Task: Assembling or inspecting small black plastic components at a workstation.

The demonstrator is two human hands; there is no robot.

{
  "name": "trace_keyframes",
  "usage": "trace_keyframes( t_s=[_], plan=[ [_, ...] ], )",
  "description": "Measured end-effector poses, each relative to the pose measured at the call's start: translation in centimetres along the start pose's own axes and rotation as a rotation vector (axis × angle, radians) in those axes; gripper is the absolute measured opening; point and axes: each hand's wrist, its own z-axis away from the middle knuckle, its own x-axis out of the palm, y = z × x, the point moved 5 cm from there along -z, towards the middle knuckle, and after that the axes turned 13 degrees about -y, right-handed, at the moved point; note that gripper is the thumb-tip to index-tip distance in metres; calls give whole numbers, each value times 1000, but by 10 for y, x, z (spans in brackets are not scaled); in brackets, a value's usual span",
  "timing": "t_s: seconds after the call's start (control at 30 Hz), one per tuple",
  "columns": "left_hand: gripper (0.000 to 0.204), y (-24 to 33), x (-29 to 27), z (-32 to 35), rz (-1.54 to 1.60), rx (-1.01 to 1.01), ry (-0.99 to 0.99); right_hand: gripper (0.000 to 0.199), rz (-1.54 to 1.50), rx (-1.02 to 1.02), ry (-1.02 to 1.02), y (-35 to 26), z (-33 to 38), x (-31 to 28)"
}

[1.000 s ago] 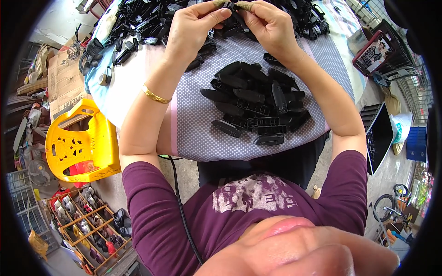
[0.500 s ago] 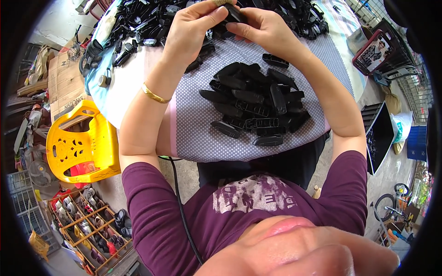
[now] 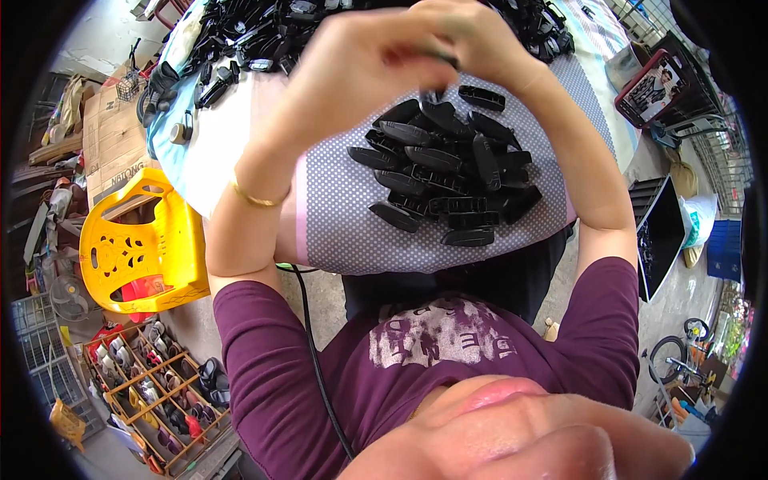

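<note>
Both hands, left hand (image 3: 352, 60) and right hand (image 3: 472, 40), are pressing together, seemingly pinching a small black plastic piece (image 3: 446, 61) above the heap of black plastic clips (image 3: 448, 180).

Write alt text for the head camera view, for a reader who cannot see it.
Seen from above, a person's left hand and right hand meet over a dotted cloth, pinching a small black plastic part between them. A pile of black plastic parts lies on the cloth just below the hands, and a yellow plastic chair stands on the person's left.
</note>
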Motion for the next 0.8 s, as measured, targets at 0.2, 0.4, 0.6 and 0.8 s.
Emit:
trace_keyframes(
  t_s=[0.2, 0.4, 0.6, 0.8],
  plan=[
    [37, 26, 68, 8, -183, 201, -109, 14, 359, -35, -68, -2, 0, 53],
    [29, -40, 7, 24, -728, -303, -44, 17, 199, 28, -98, -7, 6, 44],
    [33, -81, 15, 24, -878, -479, -74, 20, 20, 348, 80, 6, -9, 30],
    [27, -79, 16, 21, -784, -383, -22, 16, 255, 343, -174, 39, -35, 59]
  ],
)
